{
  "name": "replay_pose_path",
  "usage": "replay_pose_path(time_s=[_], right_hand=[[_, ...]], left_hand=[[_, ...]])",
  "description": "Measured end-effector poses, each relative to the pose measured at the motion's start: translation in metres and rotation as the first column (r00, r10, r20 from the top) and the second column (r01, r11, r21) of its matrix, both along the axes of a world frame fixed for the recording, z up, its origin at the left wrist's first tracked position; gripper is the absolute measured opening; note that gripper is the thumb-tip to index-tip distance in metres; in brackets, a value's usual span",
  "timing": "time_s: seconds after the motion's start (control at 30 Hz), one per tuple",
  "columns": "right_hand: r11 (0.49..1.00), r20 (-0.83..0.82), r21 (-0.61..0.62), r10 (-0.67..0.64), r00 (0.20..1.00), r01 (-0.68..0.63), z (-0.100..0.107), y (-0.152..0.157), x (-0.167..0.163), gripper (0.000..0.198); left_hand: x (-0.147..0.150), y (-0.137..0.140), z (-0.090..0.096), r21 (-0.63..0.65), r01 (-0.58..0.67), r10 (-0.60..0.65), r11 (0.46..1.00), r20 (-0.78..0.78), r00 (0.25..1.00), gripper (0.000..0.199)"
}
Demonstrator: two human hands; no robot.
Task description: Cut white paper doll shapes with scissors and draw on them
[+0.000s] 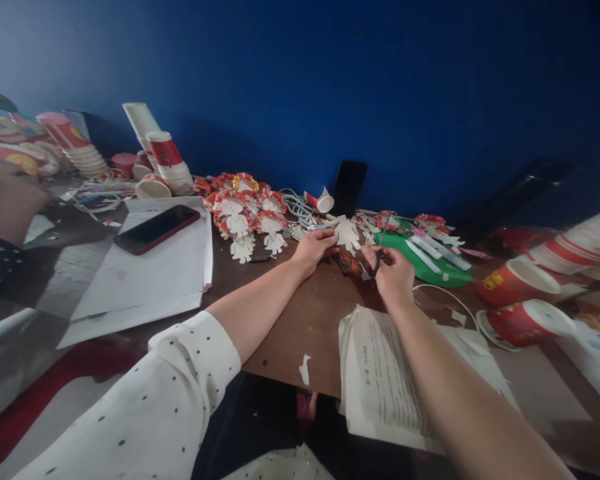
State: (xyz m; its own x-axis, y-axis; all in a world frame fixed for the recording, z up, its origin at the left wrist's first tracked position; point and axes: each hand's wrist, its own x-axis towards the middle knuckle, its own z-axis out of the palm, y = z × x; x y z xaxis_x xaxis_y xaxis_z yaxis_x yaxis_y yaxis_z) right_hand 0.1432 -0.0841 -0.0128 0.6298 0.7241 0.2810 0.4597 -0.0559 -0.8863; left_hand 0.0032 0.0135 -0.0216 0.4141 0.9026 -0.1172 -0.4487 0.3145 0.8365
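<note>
My left hand point(314, 251) pinches a white paper cutout point(347, 233), shaped like a small figure, by its left edge. Close on its right, my right hand point(394, 270) is closed around the dark handles of a pair of scissors point(378, 261), blades pointing up and away. Whether the blades touch the cutout I cannot tell. Left of my hands lies a pile of finished-looking paper figures point(253, 213) with red and white curled rims. Under and behind the scissors are paper scraps and a green sheet point(443, 270).
Stacked paper cups point(170, 163) stand at the back left, others point(520, 280) at the right. A phone point(157, 229) lies on white paper point(125, 287); another phone point(350, 187) leans on the wall. Markers point(425, 250) lie on green. An open book point(380, 380) is under my right forearm. Another person's hand point(10, 197) is far left.
</note>
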Motion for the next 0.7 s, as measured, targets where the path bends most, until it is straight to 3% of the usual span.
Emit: replay_pose_path(time_s=[0.43,0.7], right_hand=[[0.998,-0.044,-0.021,0.051,0.998,-0.052,-0.012,0.007,0.007,0.07],[0.996,-0.011,-0.07,0.06,0.998,-0.061,-0.014,0.006,0.009,0.07]], left_hand=[[-0.001,0.0,0.001,-0.004,-0.001,0.001,1.0,0.004,1.0,0.01],[-0.001,0.001,0.0,-0.004,-0.019,0.019,1.0,0.011,1.0,0.008]])
